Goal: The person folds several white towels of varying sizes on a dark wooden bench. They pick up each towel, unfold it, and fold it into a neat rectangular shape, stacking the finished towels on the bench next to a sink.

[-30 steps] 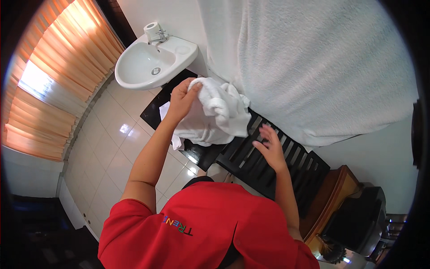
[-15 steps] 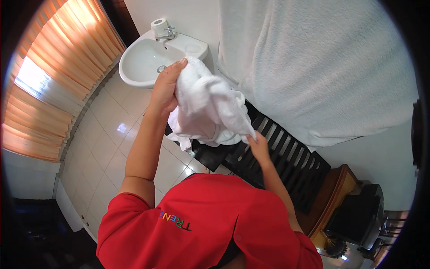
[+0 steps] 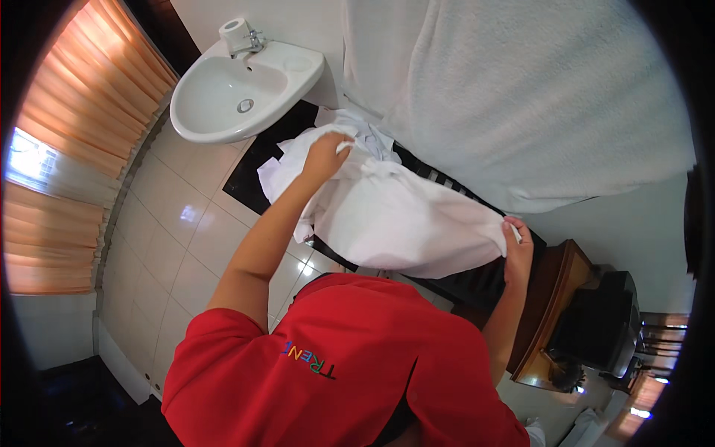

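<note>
A white cloth (image 3: pixel 406 216), which looks like a towel, is stretched between my two hands above a dark slatted bench. My left hand (image 3: pixel 326 155) pinches its far left part, close to other crumpled white cloths (image 3: pixel 287 153) lying on the bench. At the right end, my right hand (image 3: pixel 519 242) grips a corner between thumb and fingers. The towel's near edge hangs in front of my red shirt. It hides much of the bench and part of the crumpled pile.
A white washbasin (image 3: pixel 216 104) with a tap and a toilet roll (image 3: pixel 234 33) stands at the far left. The dark bench (image 3: pixel 249 179) runs diagonally below a large hanging white cloth (image 3: pixel 551 97). Wooden furniture carrying a black television-like box (image 3: pixel 596 324) is at the right. Peach curtains (image 3: pixel 97 97) hang left.
The bunched towel has been spread out wide. My right hand moved right with its corner, and my left hand moved lower and slightly right. The view has shifted a little.
</note>
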Motion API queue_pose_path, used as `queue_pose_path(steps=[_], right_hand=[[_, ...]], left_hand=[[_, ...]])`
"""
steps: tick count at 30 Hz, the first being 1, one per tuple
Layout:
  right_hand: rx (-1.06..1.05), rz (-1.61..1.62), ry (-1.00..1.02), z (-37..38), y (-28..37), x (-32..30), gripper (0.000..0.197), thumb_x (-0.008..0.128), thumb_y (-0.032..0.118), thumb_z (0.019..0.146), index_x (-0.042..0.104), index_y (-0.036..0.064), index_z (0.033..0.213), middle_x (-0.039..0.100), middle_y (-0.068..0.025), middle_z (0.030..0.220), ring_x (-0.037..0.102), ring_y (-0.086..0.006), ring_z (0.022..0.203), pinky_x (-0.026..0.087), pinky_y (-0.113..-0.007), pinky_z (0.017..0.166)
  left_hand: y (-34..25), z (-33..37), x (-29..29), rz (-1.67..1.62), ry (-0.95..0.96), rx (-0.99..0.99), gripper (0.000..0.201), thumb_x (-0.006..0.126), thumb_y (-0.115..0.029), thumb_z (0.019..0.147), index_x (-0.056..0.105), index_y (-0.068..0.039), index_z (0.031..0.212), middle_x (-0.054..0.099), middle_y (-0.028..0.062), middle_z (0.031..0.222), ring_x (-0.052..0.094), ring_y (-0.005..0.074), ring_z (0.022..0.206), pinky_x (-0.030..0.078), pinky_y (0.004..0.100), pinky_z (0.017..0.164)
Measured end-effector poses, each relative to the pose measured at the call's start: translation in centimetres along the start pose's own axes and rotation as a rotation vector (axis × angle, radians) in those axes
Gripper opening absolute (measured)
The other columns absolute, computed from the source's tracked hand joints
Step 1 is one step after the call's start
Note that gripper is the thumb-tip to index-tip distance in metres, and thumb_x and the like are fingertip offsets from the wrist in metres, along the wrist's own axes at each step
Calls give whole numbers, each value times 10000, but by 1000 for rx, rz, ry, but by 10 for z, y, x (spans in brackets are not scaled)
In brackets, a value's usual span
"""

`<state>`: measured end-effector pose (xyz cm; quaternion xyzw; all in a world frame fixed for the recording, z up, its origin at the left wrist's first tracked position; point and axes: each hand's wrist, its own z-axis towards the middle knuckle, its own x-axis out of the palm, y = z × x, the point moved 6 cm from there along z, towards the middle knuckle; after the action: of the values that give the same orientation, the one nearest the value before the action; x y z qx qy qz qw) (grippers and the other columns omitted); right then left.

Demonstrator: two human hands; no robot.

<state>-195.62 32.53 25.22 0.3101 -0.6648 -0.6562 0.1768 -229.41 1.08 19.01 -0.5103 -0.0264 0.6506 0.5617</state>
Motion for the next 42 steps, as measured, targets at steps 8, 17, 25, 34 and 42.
queue_pose_path(steps=[8, 17, 25, 34, 42], right_hand=[[215, 16, 149, -11, -62, 2, 374, 647, 81, 862, 531, 37, 1214, 631, -41, 1001, 608, -104, 860, 505, -242, 742], [-45, -310, 43, 28, -109, -13, 130, 637, 86, 850, 660, 2, 947, 661, -44, 794, 600, -93, 670, 485, -239, 598], [-138, -722, -33, 49, -214, 2, 279, 653, 165, 804, 659, 42, 1054, 678, -130, 983, 660, -218, 866, 506, -310, 761], [650, -335, -317, 68, -346, -16, 406, 684, 241, 823, 604, -48, 1097, 648, -156, 976, 638, -275, 765, 507, -336, 471], [423, -164, -88, 93, -307, -27, 171, 744, 127, 764, 609, 26, 736, 563, -21, 638, 510, -116, 516, 390, -265, 424]], left_hand=[[5, -112, -14, 184, 77, -130, 436, 720, -113, 644, 623, -98, 1068, 575, 114, 1202, 520, 297, 1125, 395, 421, 931], [34, -137, -34, 358, -41, -209, 317, 776, -155, 598, 676, -113, 896, 572, 135, 1156, 524, 309, 1095, 435, 412, 865], [23, -175, -29, 420, 99, -288, 418, 794, -227, 615, 614, -96, 968, 580, 87, 1024, 536, 290, 965, 418, 407, 781], [56, -212, -9, 446, 78, -511, 321, 725, -181, 727, 597, -60, 995, 620, 141, 1018, 576, 328, 981, 464, 434, 824], [88, -182, -52, -127, -292, -749, 186, 531, -193, 920, 578, -41, 1017, 587, 73, 832, 570, 177, 773, 453, 299, 685]])
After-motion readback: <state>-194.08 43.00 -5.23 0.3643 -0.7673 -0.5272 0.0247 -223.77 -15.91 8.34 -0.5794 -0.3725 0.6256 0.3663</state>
